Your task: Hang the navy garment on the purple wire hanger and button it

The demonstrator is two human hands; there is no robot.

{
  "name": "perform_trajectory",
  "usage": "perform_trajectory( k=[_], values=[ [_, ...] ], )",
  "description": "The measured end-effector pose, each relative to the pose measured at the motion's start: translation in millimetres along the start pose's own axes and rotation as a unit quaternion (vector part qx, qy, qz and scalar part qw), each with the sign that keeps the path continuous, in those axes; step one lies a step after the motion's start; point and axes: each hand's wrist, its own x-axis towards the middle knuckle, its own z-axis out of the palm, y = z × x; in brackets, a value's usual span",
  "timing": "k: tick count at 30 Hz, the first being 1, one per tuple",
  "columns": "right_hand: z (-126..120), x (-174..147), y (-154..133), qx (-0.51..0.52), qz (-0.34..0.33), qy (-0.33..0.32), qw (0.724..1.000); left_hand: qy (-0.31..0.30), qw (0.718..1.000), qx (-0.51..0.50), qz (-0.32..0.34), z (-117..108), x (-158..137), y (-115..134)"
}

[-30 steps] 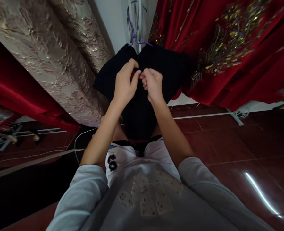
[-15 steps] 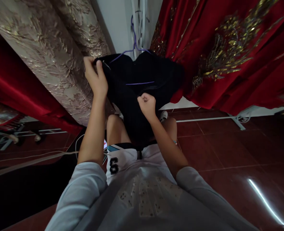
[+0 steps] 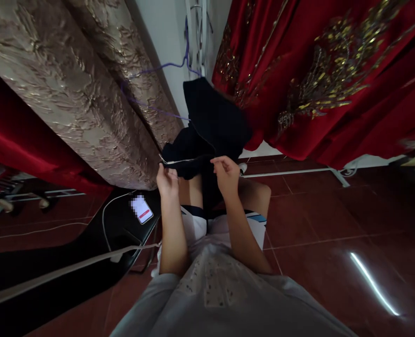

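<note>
A dark garment (image 3: 218,117) hangs lopsided from a purple wire hanger (image 3: 174,64). The hanger's left arm is bare, while the cloth covers its right side. My left hand (image 3: 167,181) pinches the garment's lowered left edge, where a thin white strip (image 3: 179,162) runs along the cloth. My right hand (image 3: 226,177) is closed at the garment's front, thumb and finger together on the dark edge. How much cloth lies between those fingers is hard to see.
White rack uprights (image 3: 203,32) carry the hanger. Beige textured fabric (image 3: 88,107) hangs left, red fabric with gold sequins (image 3: 320,93) right. A lit phone (image 3: 143,211) and a white cable (image 3: 104,217) lie on a black seat (image 3: 88,243); a pale strap (image 3: 70,269) crosses it.
The garment's left side has come off the hanger's left arm, and my left hand has brought it down and right. My right hand has moved slightly lower and right.
</note>
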Motion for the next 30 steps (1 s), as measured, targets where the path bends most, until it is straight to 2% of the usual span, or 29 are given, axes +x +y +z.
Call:
perform_trajectory(
  k=[3, 6, 8, 10, 12, 14, 15, 17, 18, 19, 20, 22, 23, 24, 26, 28, 30],
  values=[
    [-14, 6, 8, -0.055, -0.012, -0.010, 0.998, -0.020, 0.999, -0.031, -0.006, 15, -25, -4],
    [-14, 5, 18, -0.108, -0.029, -0.064, 0.992, -0.100, 0.993, 0.038, 0.058, 41, -42, 5],
    [-5, 5, 20, -0.077, -0.054, -0.149, 0.984, -0.164, 0.972, 0.123, 0.115, 59, -52, 13],
    [7, 10, 17, -0.017, -0.079, -0.220, 0.972, -0.215, 0.933, 0.213, 0.194, 74, -57, 19],
    [18, 22, 9, 0.021, -0.083, -0.230, 0.969, -0.230, 0.889, 0.281, 0.278, 82, -54, 25],
    [26, 43, -2, 0.025, -0.069, -0.207, 0.975, -0.234, 0.867, 0.295, 0.327, 82, -41, 29],
    [28, 56, -9, 0.018, -0.064, -0.202, 0.977, -0.250, 0.865, 0.291, 0.325, 79, -31, 31],
    [32, 85, -22, -0.013, -0.083, -0.207, 0.975, -0.323, 0.855, 0.305, 0.267, 68, -10, 31],
    [35, 101, -27, -0.037, -0.107, -0.211, 0.971, -0.375, 0.834, 0.340, 0.219, 61, 0, 30],
    [39, 117, -30, -0.064, -0.135, -0.213, 0.965, -0.430, 0.795, 0.393, 0.169, 52, 9, 28],
    [43, 132, -32, -0.093, -0.164, -0.211, 0.959, -0.482, 0.738, 0.455, 0.126, 44, 16, 27],
    [53, 158, -27, -0.143, -0.210, -0.201, 0.946, -0.544, 0.614, 0.566, 0.087, 27, 28, 24],
    [57, 168, -21, -0.160, -0.222, -0.197, 0.941, -0.555, 0.564, 0.606, 0.087, 20, 32, 24],
    [59, 177, -13, -0.174, -0.224, -0.198, 0.938, -0.554, 0.530, 0.635, 0.092, 13, 36, 26],
    [58, 187, 1, -0.192, -0.200, -0.197, 0.940, -0.537, 0.503, 0.671, 0.093, 0, 46, 34],
    [47, 191, 10, -0.200, -0.163, -0.174, 0.950, -0.514, 0.499, 0.692, 0.086, -12, 59, 50],
    [30, 192, 9, -0.202, -0.156, -0.138, 0.957, -0.476, 0.504, 0.714, 0.094, -21, 77, 73]
  ],
)
